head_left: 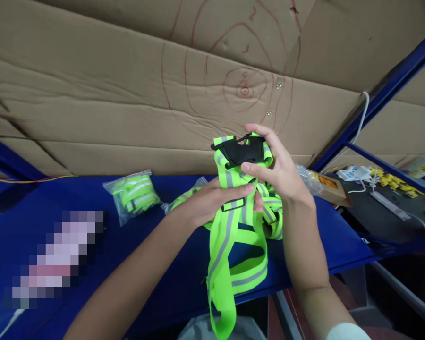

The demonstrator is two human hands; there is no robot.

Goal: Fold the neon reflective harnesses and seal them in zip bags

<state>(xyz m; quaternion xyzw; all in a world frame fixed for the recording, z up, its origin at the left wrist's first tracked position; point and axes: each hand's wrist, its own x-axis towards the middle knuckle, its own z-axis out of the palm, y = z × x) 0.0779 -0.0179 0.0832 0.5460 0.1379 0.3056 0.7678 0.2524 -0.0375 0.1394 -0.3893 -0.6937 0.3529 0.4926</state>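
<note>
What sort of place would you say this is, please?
Possibly a workshop or packing bench: a blue table, a cardboard wall behind it, and a bagged neon bundle resembling the strap being held.

A pale, whitish sleeve [347, 332] is worn on the right arm [302, 236] — only its edge is shown; the left forearm [134, 264] is seen bare. The right hand [281, 172] is ungloved — its thumbnail [246, 166] is kept short; the left hand [212, 200] is likewise uncovered.
</note>
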